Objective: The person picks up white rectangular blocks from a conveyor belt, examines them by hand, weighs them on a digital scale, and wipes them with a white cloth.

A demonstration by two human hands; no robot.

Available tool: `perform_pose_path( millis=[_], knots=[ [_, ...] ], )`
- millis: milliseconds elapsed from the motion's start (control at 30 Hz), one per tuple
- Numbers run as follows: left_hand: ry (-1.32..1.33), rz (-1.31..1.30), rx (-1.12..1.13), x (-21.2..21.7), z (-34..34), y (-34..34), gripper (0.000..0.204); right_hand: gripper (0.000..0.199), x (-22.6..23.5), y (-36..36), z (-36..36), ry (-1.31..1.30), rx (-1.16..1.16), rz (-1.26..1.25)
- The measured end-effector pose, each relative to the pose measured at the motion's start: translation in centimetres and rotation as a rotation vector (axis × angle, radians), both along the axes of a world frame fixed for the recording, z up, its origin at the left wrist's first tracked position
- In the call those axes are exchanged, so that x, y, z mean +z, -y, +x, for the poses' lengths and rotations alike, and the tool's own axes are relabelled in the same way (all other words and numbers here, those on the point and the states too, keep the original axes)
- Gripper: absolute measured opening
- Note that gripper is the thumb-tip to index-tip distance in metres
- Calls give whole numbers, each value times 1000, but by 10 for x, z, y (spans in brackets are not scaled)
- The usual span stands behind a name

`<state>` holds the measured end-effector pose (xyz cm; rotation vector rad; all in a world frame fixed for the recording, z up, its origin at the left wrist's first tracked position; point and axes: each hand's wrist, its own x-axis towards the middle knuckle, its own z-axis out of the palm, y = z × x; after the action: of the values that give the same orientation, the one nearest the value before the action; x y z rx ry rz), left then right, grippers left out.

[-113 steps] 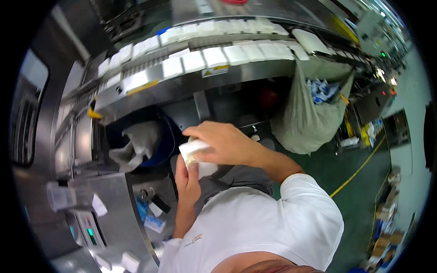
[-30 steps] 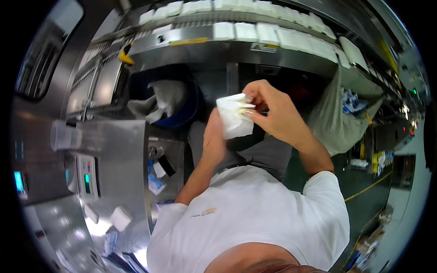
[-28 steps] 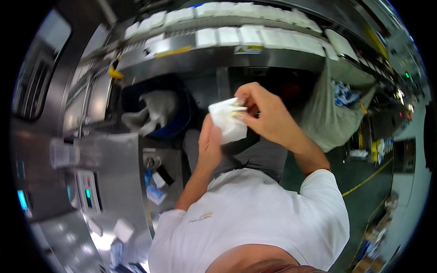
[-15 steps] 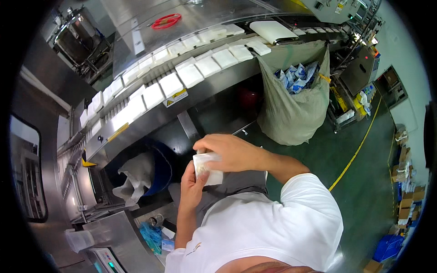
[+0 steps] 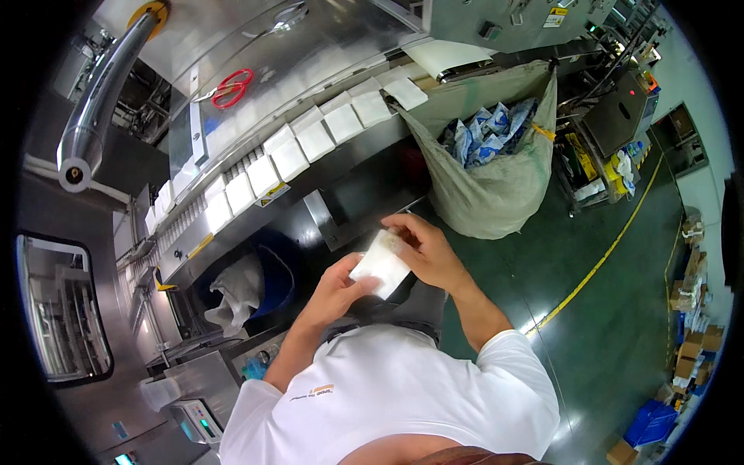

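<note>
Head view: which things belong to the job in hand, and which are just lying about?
Seemingly in use:
white packet, held by left hand and right hand
row of similar white packets

Apparently lying about:
red-handled scissors
cardboard boxes
blue crate

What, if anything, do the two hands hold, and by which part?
A white pad: the left hand holds its lower left side, the right hand its upper right side.

Green floor [image 5: 496, 283], yellow line [image 5: 577, 291]; pale wall [image 5: 697, 93] right; 1 rounded window [image 5: 62, 310] left.
</note>
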<state>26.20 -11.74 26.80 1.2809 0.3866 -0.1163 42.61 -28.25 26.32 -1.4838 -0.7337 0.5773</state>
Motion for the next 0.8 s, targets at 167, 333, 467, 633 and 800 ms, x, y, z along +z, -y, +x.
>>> perform_pose_path(
  millis=[167, 333, 467, 633, 800],
  knots=[
    [25, 59, -82, 14, 27, 12, 42, 32, 10, 33, 25, 3, 104, -216],
    [181, 124, 285, -7, 61, 26, 41, 26, 15, 31, 21, 419, -334, -112],
    [232, 176, 394, -17, 78, 26, 31, 34, 21, 20, 8, 606, -428, -157],
    [155, 156, 397, -23, 82, 33, 16, 37, 20, 8, 2, 827, -558, -193],
    [136, 217, 346, -29, 86, 39, 11, 41, 9, 10, 0, 762, -574, -220]
  ],
)
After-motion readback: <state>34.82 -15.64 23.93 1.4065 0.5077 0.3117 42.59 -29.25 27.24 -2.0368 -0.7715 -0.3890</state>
